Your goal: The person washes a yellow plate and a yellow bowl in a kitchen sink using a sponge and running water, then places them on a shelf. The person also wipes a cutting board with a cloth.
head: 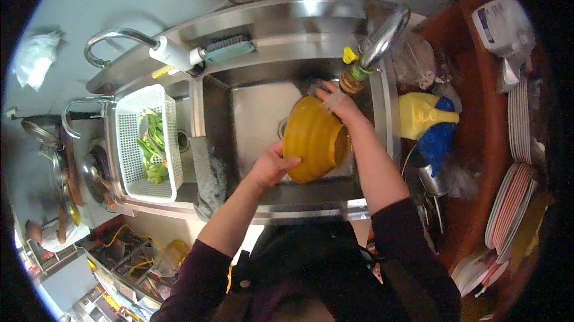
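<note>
A yellow ribbed bowl (311, 142) is tipped on its side above the stainless steel sink basin (264, 102), its outer wall toward me and its foot to the right. My left hand (271, 167) grips it at the lower left, thumb on the outer wall. Close by the bowl's upper edge is my right hand (338, 104), blurred, with fingers reaching left; whether it grips the bowl cannot be made out. Just above that hand is the wrapped spout end (352, 80) of a chrome faucet (386, 37). Part of the drain shows behind the bowl.
At left, a white plastic basket (170, 142) holds leafy greens (154, 147) and a knife-like utensil. A grey cloth (208, 178) drapes over the sink divider. A scrub brush (229, 48) lies on the back ledge. Right: a yellow jug (419, 115), a blue bag (435, 147), stacked plates (511, 210).
</note>
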Demonstrator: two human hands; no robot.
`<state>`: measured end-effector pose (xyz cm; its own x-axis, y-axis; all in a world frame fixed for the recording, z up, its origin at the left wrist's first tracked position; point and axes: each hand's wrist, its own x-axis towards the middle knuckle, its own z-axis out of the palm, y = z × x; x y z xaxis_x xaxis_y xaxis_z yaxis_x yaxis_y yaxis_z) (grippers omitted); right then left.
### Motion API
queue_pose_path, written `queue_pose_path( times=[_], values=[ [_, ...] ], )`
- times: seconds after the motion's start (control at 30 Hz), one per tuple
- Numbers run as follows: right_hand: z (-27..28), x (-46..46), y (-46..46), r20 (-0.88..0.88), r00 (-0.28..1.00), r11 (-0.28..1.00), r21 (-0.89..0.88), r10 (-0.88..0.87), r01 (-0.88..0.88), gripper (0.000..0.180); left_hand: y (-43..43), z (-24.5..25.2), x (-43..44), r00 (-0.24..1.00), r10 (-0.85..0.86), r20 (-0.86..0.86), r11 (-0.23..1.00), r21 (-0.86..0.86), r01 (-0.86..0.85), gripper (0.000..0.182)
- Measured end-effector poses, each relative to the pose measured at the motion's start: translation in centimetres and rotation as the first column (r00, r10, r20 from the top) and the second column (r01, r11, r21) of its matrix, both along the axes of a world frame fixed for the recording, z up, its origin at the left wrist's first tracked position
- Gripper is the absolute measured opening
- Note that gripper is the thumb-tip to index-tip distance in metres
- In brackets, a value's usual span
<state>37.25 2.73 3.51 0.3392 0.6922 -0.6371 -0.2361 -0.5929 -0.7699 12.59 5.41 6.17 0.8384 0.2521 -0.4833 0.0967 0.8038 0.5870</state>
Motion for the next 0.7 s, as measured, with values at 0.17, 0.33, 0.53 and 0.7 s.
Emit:
queue_pose_path(
  times=[0.17,0.33,0.53,0.7],
  values=[
    [-5.1,-1.5,-7.1,-0.145,0.897,0.897,0.095,-0.417,0.433,0.063,-1.4,-3.1,0.8,0.963,0.263,0.058,0.943,-0.228,-0.244,0.045],
    [-5.4,-5.9,-10.3,-0.238,0.606,0.594,0.130,-0.759,0.794,0.074,-2.5,-4.3,4.7,0.865,0.501,-0.015,0.816,-0.325,-0.478,0.045],
    [-4.6,-10.5,-8.9,0.334,0.747,0.807,0.379,-0.575,0.453,0.049,-1.2,-4.1,10.3,0.845,0.529,0.078,0.839,-0.198,-0.507,0.044],
    [-0.9,-7.1,-3.1,0.643,0.663,0.860,0.510,-0.383,0.002,0.027,-0.3,-4.7,9.2,0.931,0.364,-0.034,0.924,-0.113,-0.366,0.045]
  ],
)
